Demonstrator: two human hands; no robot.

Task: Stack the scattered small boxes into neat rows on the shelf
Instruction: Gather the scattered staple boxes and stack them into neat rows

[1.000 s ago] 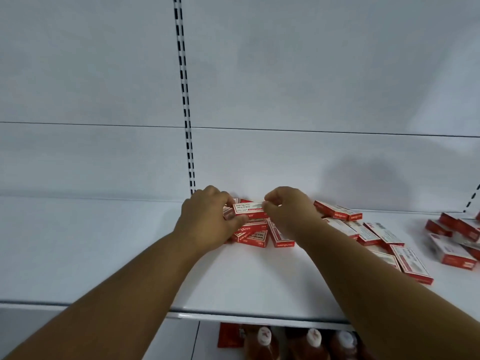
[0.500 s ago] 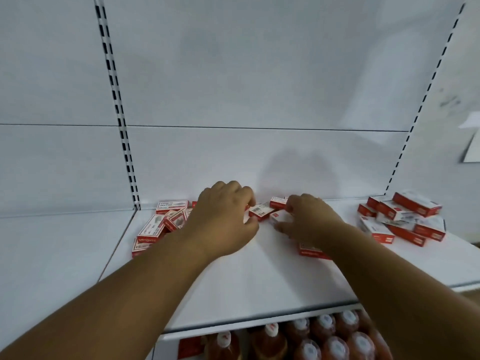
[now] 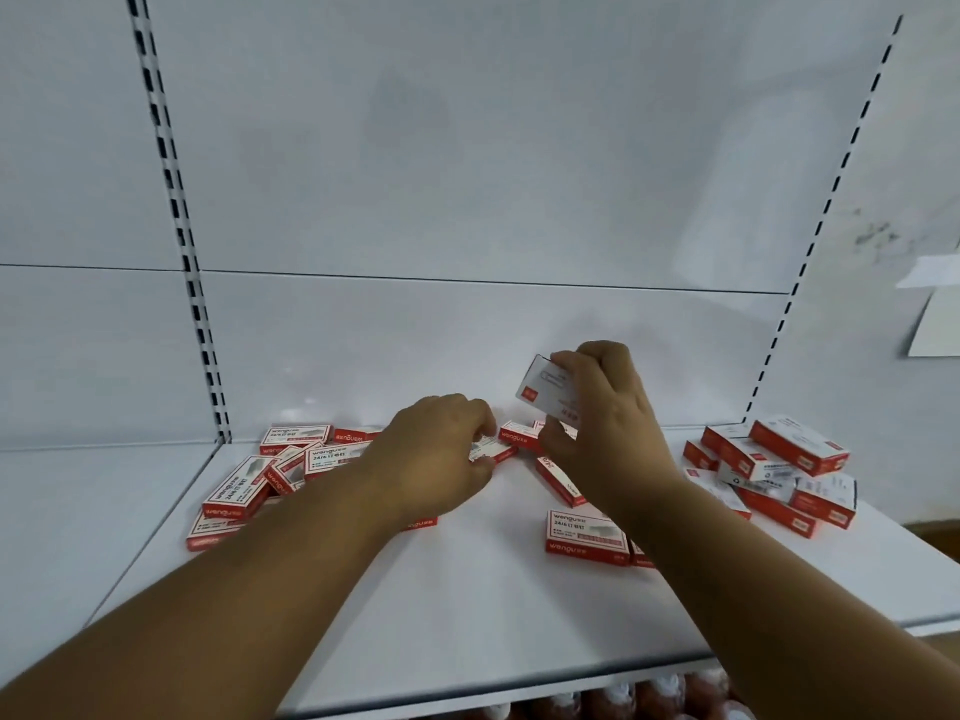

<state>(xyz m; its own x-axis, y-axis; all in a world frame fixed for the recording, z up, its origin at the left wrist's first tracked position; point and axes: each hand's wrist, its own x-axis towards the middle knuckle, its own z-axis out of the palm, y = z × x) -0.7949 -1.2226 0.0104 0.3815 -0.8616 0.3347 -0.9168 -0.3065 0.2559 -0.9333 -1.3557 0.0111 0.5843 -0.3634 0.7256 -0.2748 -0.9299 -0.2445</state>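
Small red-and-white boxes lie scattered on a white shelf (image 3: pixel 467 605). My right hand (image 3: pixel 602 433) holds one box (image 3: pixel 545 389) lifted above the shelf, its white underside tilted toward me. My left hand (image 3: pixel 436 454) rests low on the shelf, its fingertips pinching a flat box (image 3: pixel 493 452). A loose heap of boxes (image 3: pixel 275 472) lies to the left of my left hand. One box (image 3: pixel 584 535) lies flat near my right forearm, and another (image 3: pixel 558 478) sits on edge under my right hand. A pile of boxes (image 3: pixel 774 467) sits at the far right.
The white back panel (image 3: pixel 467 200) rises behind the shelf, with slotted uprights at left (image 3: pixel 176 226) and right (image 3: pixel 810 241). A neighbouring shelf (image 3: pixel 78 501) adjoins on the left. Red bottles (image 3: pixel 623 704) show below the front edge. A paper sheet (image 3: pixel 935 314) hangs at far right.
The view has swung to the right along the shelf. My right hand has picked a box up off the shelf and raised it. My left hand has settled on another box.
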